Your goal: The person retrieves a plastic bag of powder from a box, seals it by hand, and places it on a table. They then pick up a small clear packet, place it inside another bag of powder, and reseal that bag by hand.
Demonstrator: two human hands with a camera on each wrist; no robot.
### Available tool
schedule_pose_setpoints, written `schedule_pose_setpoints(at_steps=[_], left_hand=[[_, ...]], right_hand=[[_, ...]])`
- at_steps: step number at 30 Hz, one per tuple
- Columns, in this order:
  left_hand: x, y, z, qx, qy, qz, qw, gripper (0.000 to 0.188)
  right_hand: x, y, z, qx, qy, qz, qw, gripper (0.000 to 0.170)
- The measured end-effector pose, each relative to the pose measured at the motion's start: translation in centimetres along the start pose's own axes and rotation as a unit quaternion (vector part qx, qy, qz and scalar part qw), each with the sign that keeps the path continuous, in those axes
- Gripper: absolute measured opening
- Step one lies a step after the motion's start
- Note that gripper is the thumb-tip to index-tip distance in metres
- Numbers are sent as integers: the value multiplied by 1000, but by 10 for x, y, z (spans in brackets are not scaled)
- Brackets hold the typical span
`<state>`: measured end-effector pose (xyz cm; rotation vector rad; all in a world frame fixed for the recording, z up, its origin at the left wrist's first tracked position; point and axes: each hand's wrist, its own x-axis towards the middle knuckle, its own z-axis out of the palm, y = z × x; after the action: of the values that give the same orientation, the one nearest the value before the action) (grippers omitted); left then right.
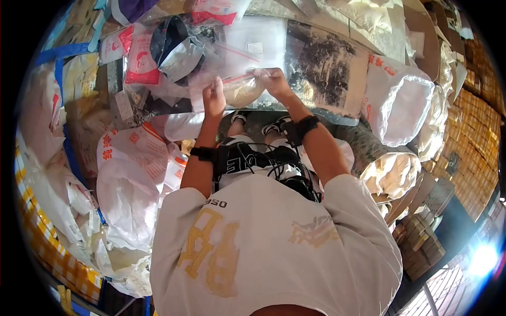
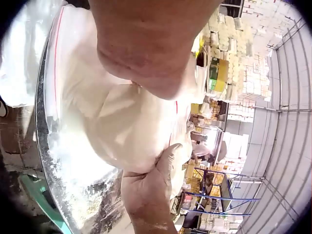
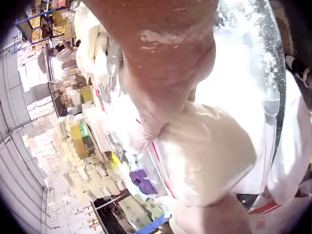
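Between both hands, over the near edge of the worktable, is a clear zip bag (image 1: 243, 92) filled with pale cream powder, a red line along its top. My left hand (image 1: 213, 99) grips one end of the bag's top edge. At the other end, my right hand (image 1: 273, 82) pinches that edge between thumb and fingers. The left wrist view shows the bulging bag (image 2: 131, 124) with the right thumb pressed along the red line. In the right wrist view, the powder-dusted right hand (image 3: 165, 92) is at the line, and the left fingers are partly hidden behind the bag.
A dark round container (image 1: 167, 39) with a silvery piece stands back left beside red-printed packets (image 1: 141, 63). Flat clear bags (image 1: 258, 39) lie behind the hands on the powder-smeared table (image 1: 329, 79). Large white sacks stand right (image 1: 403, 105) and left (image 1: 132, 195).
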<state>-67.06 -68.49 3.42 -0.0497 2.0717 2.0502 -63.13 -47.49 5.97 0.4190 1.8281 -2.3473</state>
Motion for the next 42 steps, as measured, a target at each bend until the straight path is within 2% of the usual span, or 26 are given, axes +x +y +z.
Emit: schedule_pose_setpoints(at_steps=[2, 3, 6, 9, 10, 12, 13, 14, 15, 16, 17, 20, 23, 26, 30, 31, 34, 37, 40, 42], left_hand=[[5, 3, -1, -15, -3, -18, 1000, 50], [7, 15, -4, 21, -17, -26, 999, 54], [11, 13, -9, 9, -42, -23, 999, 47], [13, 23, -3, -42, -15, 5, 999, 35], [11, 29, -1, -6, -11, 41, 999, 30], [5, 77, 9, 64, -4, 113, 991, 23], [3, 69, 5, 41, -46, 101, 993, 18], [2, 81, 6, 167, -77, 207, 961, 21], [1, 102, 6, 287, -106, 309, 901, 24], [1, 117, 7, 397, -130, 404, 814, 29], [0, 124, 14, 398, -159, 411, 805, 36], [-4, 130, 30, 484, -227, 387, 751, 33], [-4, 121, 43, 490, -229, 346, 767, 32], [0, 112, 54, 498, -235, 279, 787, 31], [-3, 120, 68, 505, -214, 155, 822, 33], [-4, 126, 72, 507, -200, 119, 830, 34], [-2, 119, 73, 522, -194, 86, 826, 35], [1, 132, 75, 494, -227, 18, 839, 33], [5, 123, 75, 454, -233, -18, 860, 22], [10, 114, 74, 456, -228, -13, 860, 17]], right_hand=[[3, -3, -4, -26, 12, 38, 999, 34], [5, -2, -7, -48, 10, 62, 997, 37], [1, -17, 0, 31, 38, 52, 997, 17], [-14, -46, 4, 95, 23, -6, 995, 16], [-17, -41, -4, 53, 19, -19, 998, 16], [-24, -31, -17, -29, 11, -45, 998, 17], [-28, -32, -20, -49, 19, -49, 997, 18], [-29, -29, -21, -52, 21, -57, 997, 18], [-27, -26, -22, -54, 24, -66, 996, 18], [-25, -22, -22, -57, 27, -75, 995, 18], [-24, -25, -20, -70, 34, -73, 994, 17], [-21, -25, -20, -75, 47, -58, 994, 18], [-20, -24, -21, -58, 50, -64, 995, 18], [-19, -23, -22, -55, 46, -32, 997, 17], [-19, -18, -16, -71, 67, -29, 995, 20], [-19, -18, -14, -39, 74, -12, 996, 23], [-17, -13, -15, 20, 62, -11, 998, 24], [-15, -16, -14, 53, 81, 29, 995, 25], [-18, -20, -18, 55, 68, 50, 995, 25], [-20, -24, -17, 113, 61, 86, 988, 23]])
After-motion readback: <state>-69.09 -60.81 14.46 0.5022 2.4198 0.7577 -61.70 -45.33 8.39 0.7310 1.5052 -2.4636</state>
